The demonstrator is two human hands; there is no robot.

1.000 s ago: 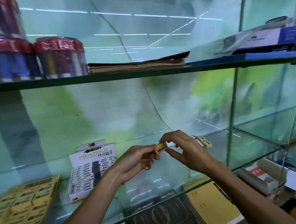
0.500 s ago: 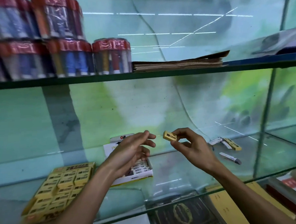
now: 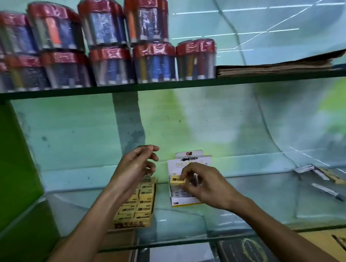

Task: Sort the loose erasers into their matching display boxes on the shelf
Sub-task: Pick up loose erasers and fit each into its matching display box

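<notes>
A green side panel [image 3: 6,171] bounds the glass shelf [image 3: 224,218] on the left. On the shelf, left of the white display box [image 3: 189,200], lies the yellow display box [image 3: 136,206], full of yellow erasers. The left hand [image 3: 134,167] hovers above it, fingers loosely curled, holding nothing. The right hand [image 3: 203,181] pinches a yellow eraser [image 3: 177,179] before the white box. Loose erasers [image 3: 322,174] lie far right. Behind is a pale green wall [image 3: 208,118].

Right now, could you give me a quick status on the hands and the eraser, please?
Right hand pinches yellow eraser before white display box. Left hand open above yellow display box. Nothing blocking.
</notes>
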